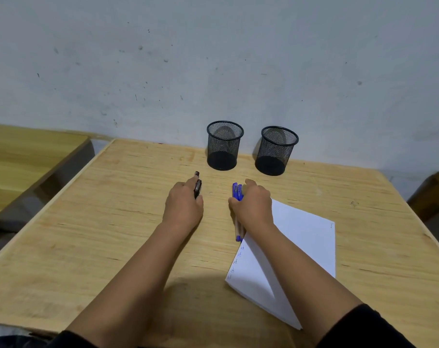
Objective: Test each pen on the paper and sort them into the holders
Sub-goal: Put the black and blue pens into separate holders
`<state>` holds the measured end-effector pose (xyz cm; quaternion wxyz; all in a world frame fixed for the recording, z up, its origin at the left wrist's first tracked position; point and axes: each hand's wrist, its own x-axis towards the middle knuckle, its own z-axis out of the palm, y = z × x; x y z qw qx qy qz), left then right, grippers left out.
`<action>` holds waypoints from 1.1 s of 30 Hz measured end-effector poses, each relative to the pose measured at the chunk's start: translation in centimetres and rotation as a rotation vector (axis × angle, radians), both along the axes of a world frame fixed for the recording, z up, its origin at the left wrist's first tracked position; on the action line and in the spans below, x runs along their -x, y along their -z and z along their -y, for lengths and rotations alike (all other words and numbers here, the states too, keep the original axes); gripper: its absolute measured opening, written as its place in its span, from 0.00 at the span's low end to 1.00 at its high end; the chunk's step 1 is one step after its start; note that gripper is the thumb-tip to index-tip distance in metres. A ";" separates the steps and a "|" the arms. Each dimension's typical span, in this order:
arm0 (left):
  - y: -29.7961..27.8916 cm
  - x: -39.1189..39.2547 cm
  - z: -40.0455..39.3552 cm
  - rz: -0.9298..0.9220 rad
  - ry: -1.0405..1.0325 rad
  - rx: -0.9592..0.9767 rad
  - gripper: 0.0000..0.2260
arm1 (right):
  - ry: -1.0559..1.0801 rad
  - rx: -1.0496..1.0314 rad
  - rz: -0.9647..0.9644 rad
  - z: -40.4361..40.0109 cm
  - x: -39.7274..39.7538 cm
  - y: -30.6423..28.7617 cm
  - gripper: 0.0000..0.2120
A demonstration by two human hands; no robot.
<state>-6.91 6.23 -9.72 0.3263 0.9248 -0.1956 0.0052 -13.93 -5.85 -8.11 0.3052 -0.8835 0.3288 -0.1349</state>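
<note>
Two black mesh holders stand at the back of the wooden table, the left holder (224, 145) and the right holder (276, 151); both look empty. My left hand (184, 205) grips black pens (197, 188) whose caps stick out past my fingers. My right hand (253, 204) grips blue pens (237, 192); their caps point toward the holders and their back ends (239, 232) show below my palm. A white paper (296, 249) with small blue test marks along its left edge lies under my right forearm.
The wooden table (112, 234) ends at a grey wall behind the holders. A second wooden table (25, 156) stands to the left across a gap. Part of a wooden chair or bench (434, 194) shows at the right edge.
</note>
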 end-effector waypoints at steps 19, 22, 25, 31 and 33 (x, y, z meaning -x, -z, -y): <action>-0.5 0.9 -1.5 0.016 0.053 0.226 0.22 | 0.006 -0.174 0.078 0.0 0.7 -0.1 0.20; -0.6 1.0 -1.4 0.000 0.051 0.274 0.21 | 0.005 -0.282 0.127 0.1 0.9 -0.6 0.19; -1.2 1.1 -1.0 -0.030 0.025 0.369 0.21 | 0.010 -0.469 0.199 0.4 0.9 -1.3 0.17; -4.8 -0.2 1.9 0.021 0.021 0.675 0.20 | 0.012 -0.632 0.372 2.4 0.1 -4.4 0.16; -6.5 -1.3 3.8 0.052 0.028 0.764 0.20 | -0.001 -0.637 0.446 3.7 -0.7 -6.1 0.17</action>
